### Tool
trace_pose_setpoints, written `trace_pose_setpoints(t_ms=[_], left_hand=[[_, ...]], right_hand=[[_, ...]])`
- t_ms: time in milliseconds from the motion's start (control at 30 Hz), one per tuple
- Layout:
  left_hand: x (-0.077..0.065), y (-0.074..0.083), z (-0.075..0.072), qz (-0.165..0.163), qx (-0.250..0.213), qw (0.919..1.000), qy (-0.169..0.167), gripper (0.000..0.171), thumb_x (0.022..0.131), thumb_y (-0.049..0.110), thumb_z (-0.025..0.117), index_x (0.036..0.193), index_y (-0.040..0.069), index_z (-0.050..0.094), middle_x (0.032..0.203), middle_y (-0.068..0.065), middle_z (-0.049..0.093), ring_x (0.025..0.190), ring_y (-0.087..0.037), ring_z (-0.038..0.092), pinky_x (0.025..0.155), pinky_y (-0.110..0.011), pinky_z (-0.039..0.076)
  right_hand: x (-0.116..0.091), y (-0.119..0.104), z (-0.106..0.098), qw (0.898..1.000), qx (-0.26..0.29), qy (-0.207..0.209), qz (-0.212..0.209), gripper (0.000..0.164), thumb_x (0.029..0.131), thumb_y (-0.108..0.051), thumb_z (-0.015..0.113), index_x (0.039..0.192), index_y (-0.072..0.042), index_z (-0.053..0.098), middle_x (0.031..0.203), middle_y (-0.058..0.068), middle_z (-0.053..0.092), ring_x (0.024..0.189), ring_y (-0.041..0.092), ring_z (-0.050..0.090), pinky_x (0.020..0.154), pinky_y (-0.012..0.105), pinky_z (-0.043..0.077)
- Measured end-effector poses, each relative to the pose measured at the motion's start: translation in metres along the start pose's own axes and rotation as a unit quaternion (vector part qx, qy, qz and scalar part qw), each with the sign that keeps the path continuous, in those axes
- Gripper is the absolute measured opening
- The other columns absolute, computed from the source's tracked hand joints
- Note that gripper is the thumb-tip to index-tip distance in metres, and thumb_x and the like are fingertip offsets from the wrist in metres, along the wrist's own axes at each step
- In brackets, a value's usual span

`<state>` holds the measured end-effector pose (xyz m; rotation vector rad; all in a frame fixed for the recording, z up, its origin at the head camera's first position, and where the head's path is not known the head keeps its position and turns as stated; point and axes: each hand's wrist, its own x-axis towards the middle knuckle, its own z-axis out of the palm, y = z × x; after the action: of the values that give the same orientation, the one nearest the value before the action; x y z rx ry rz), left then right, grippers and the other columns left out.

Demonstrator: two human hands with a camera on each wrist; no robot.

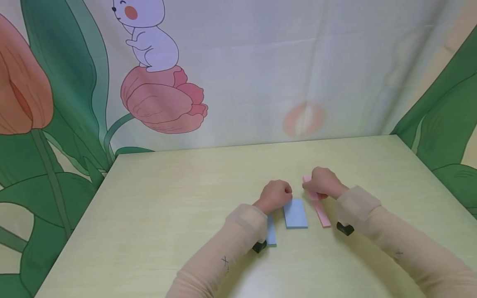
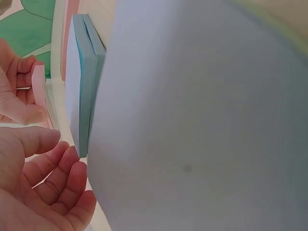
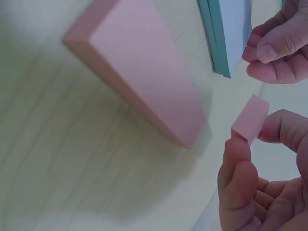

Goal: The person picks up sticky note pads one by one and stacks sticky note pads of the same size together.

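My right hand (image 1: 323,183) pinches a small pink note pad (image 3: 250,118) between thumb and fingertips, near the far end of a pink strip-shaped pad (image 1: 322,213) on the table. My left hand (image 1: 275,195) hovers by the far edge of a blue note pad (image 1: 296,214). Its fingers are loosely curled with nothing between them, and in the left wrist view the fingertips come right at the blue pad's corner (image 2: 83,149). A narrower blue pad (image 1: 271,234) lies partly hidden under the left sleeve.
The pale wooden table (image 1: 156,215) reaches back to a hanging cloth (image 1: 242,82) printed with flowers and a white animal. Dark wrist cameras sit under both sleeves, one on the left (image 1: 259,246) and one on the right (image 1: 345,228).
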<state>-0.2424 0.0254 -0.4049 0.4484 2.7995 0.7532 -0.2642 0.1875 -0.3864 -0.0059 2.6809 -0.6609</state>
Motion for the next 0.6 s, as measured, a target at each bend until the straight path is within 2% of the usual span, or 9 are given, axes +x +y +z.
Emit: trace_pose_setpoints(t_ms=[367,600], left_hand=[[0.0,0.003,0.002,-0.005,-0.006,1.0,-0.006,0.016,0.084,0.017,0.054,0.093,0.011,0.066,0.091,0.0,0.064,0.072,-0.011,0.051,0.066,-0.02,0.042],[0.0,0.006,0.002,0.005,0.006,1.0,-0.004,0.018,0.084,0.018,0.054,0.096,0.012,0.066,0.095,0.0,0.065,0.075,-0.011,0.053,0.068,-0.021,0.044]], right_hand=[[-0.016,0.008,-0.001,1.0,-0.012,-0.001,-0.012,0.025,0.076,-0.019,0.054,0.055,-0.01,0.044,0.044,-0.002,0.041,0.04,0.01,0.041,0.038,0.019,0.034],[-0.022,0.01,0.002,1.0,-0.01,-0.011,0.0,0.023,0.078,-0.021,0.054,0.062,-0.007,0.046,0.05,0.001,0.045,0.043,0.012,0.044,0.039,0.021,0.037]])
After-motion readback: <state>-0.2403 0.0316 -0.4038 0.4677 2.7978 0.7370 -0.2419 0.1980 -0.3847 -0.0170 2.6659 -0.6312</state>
